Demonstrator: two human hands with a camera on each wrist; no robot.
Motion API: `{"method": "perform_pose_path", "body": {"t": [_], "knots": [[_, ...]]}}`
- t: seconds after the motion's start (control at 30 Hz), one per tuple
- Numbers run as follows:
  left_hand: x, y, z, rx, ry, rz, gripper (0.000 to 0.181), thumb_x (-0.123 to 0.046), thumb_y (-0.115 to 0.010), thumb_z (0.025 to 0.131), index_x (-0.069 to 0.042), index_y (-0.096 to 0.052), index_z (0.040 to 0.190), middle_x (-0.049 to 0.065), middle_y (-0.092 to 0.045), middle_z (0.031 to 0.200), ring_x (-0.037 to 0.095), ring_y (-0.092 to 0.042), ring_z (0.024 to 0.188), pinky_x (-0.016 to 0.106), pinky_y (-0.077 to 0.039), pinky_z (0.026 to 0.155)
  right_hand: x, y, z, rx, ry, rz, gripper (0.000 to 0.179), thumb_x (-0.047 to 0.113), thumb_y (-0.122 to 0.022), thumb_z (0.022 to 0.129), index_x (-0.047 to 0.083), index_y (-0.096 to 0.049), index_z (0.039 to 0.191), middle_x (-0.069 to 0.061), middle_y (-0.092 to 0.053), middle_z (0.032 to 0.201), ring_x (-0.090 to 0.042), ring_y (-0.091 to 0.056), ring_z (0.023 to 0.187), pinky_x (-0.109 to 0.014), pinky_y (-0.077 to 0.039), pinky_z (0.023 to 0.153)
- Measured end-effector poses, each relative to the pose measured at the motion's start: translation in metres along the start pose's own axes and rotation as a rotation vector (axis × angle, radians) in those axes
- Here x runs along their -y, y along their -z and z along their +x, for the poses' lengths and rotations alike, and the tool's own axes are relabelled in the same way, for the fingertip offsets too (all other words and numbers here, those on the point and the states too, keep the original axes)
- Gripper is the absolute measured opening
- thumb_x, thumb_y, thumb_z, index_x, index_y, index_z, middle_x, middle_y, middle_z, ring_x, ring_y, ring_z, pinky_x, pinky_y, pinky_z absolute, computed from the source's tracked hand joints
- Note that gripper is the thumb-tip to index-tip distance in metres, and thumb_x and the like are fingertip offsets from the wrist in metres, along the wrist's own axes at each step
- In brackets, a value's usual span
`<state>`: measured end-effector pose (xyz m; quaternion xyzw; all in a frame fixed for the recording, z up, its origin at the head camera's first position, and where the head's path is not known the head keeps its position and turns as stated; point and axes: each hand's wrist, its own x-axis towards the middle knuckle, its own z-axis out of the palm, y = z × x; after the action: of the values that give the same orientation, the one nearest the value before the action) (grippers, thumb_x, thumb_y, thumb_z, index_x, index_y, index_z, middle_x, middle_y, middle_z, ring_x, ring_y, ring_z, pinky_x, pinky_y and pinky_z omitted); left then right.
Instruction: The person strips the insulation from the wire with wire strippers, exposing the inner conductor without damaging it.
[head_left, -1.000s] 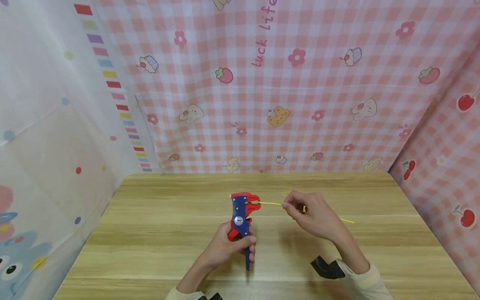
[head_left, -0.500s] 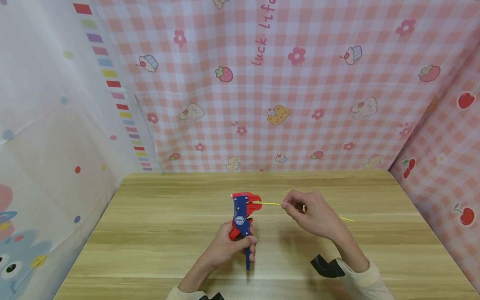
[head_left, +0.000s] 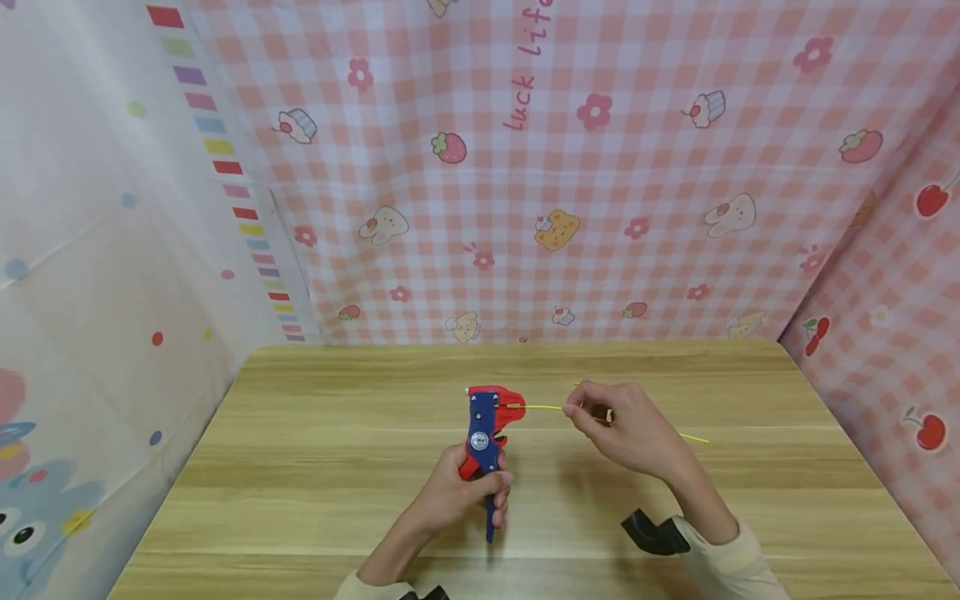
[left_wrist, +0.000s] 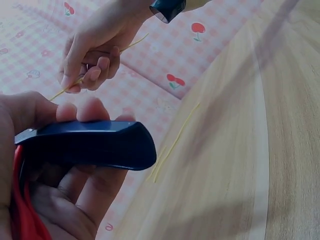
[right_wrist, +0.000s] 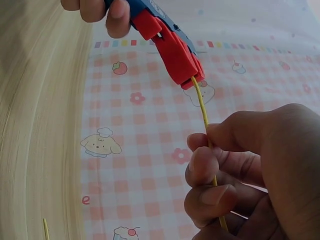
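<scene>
While our left hand (head_left: 455, 498) grips one blue-and-red wire stripper (head_left: 480, 427), our right hand (head_left: 628, 427) pinches one yellow wire (head_left: 544, 407), running into the tool's red jaws.

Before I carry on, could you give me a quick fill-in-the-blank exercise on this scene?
The left hand grips the red and ____ tool.
The right hand pinches a ____ wire.
That wire runs from the right hand to the left hand's ____.
The back cloth has pink and ____ checks.

Missing words: blue; yellow; tool; white.
</scene>
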<state>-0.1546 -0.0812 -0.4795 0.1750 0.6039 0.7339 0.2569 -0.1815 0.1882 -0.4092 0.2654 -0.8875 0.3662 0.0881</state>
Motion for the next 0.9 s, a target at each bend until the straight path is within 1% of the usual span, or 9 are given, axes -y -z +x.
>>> {"method": "perform_pose_path", "body": {"t": [0.13, 0.23, 0.37, 0.5, 0.63, 0.7, 0.73, 0.8, 0.9], "knots": [[-0.001, -0.002, 0.0, -0.03, 0.062, 0.017, 0.025, -0.023, -0.073, 0.096, -0.003, -0.058, 0.097, -0.001, -0.061, 0.068, 0.014, -0.065, 0.056, 0.031, -0.061, 0.063, 0.0, 0.001, 0.0, -0.004, -0.006, -0.001, 0.013, 0.016, -0.069, 0.098, 0.022, -0.07, 0.087, 0.018, -0.059, 0.064, 0.001, -0.046, 0.056, -0.02, -0.042, 0.052], [-0.001, -0.004, 0.0, -0.053, 0.084, 0.014, 0.023, -0.021, -0.071, 0.098, -0.004, -0.058, 0.092, -0.001, -0.06, 0.066, 0.014, -0.064, 0.054, 0.031, -0.061, 0.062, 0.0, 0.001, 0.0, -0.004, -0.004, 0.0, 0.013, 0.017, -0.069, 0.098, 0.023, -0.07, 0.087, 0.018, -0.059, 0.065, 0.001, -0.046, 0.056, -0.02, -0.042, 0.052], [0.001, -0.008, -0.001, -0.079, 0.073, 0.016, 0.016, -0.015, -0.065, 0.1, -0.004, -0.056, 0.093, -0.001, -0.059, 0.064, 0.014, -0.061, 0.052, 0.029, -0.059, 0.061, 0.001, 0.0, 0.0, -0.003, 0.001, 0.006, 0.013, 0.018, -0.069, 0.099, 0.023, -0.07, 0.087, 0.015, -0.061, 0.064, 0.0, -0.046, 0.055, -0.02, -0.042, 0.051], [0.003, -0.013, -0.001, -0.119, 0.043, 0.016, 0.015, -0.01, -0.061, 0.1, -0.001, -0.053, 0.09, -0.002, -0.056, 0.059, 0.013, -0.058, 0.047, 0.027, -0.056, 0.054, 0.001, 0.0, 0.0, -0.008, 0.002, 0.009, 0.013, 0.018, -0.069, 0.098, 0.023, -0.07, 0.087, 0.015, -0.06, 0.064, 0.0, -0.044, 0.055, -0.02, -0.041, 0.051], [0.003, -0.018, 0.0, -0.216, 0.045, 0.008, 0.01, -0.004, -0.056, 0.097, -0.003, -0.049, 0.09, -0.004, -0.049, 0.054, 0.011, -0.047, 0.04, 0.025, -0.048, 0.043, 0.0, -0.002, 0.0, -0.014, 0.006, 0.004, 0.012, 0.019, -0.07, 0.098, 0.024, -0.07, 0.087, 0.018, -0.059, 0.065, 0.001, -0.044, 0.055, -0.02, -0.041, 0.051], [0.003, -0.018, 0.0, -0.247, 0.052, -0.003, 0.009, -0.003, -0.055, 0.096, -0.004, -0.048, 0.09, -0.004, -0.046, 0.053, 0.011, -0.045, 0.039, 0.024, -0.045, 0.041, -0.001, -0.003, 0.001, -0.01, 0.004, 0.001, 0.012, 0.019, -0.07, 0.098, 0.023, -0.07, 0.087, 0.018, -0.059, 0.065, 0.001, -0.044, 0.055, -0.021, -0.041, 0.051], [0.004, -0.017, 0.001, -0.254, 0.049, -0.012, 0.008, -0.002, -0.054, 0.096, -0.004, -0.048, 0.091, -0.004, -0.047, 0.053, 0.011, -0.045, 0.039, 0.024, -0.046, 0.042, -0.001, -0.003, 0.001, -0.008, 0.002, -0.002, 0.012, 0.02, -0.07, 0.098, 0.023, -0.07, 0.087, 0.018, -0.059, 0.065, 0.001, -0.044, 0.054, -0.021, -0.042, 0.051], [0.005, -0.014, 0.002, -0.233, 0.034, -0.024, 0.009, -0.003, -0.056, 0.097, -0.002, -0.049, 0.092, -0.002, -0.05, 0.054, 0.013, -0.05, 0.042, 0.026, -0.051, 0.045, -0.003, -0.004, 0.001, -0.005, -0.005, -0.007, 0.012, 0.021, -0.069, 0.099, 0.023, -0.07, 0.088, 0.018, -0.06, 0.065, 0.001, -0.045, 0.054, -0.021, -0.042, 0.051], [0.004, -0.011, 0.002, -0.186, 0.011, -0.009, 0.014, -0.009, -0.062, 0.099, 0.002, -0.054, 0.095, 0.0, -0.06, 0.062, 0.015, -0.062, 0.051, 0.032, -0.061, 0.057, -0.003, -0.003, 0.0, -0.006, -0.011, -0.005, 0.011, 0.021, -0.069, 0.099, 0.023, -0.07, 0.088, 0.018, -0.06, 0.066, 0.0, -0.046, 0.055, -0.021, -0.043, 0.051]]}}
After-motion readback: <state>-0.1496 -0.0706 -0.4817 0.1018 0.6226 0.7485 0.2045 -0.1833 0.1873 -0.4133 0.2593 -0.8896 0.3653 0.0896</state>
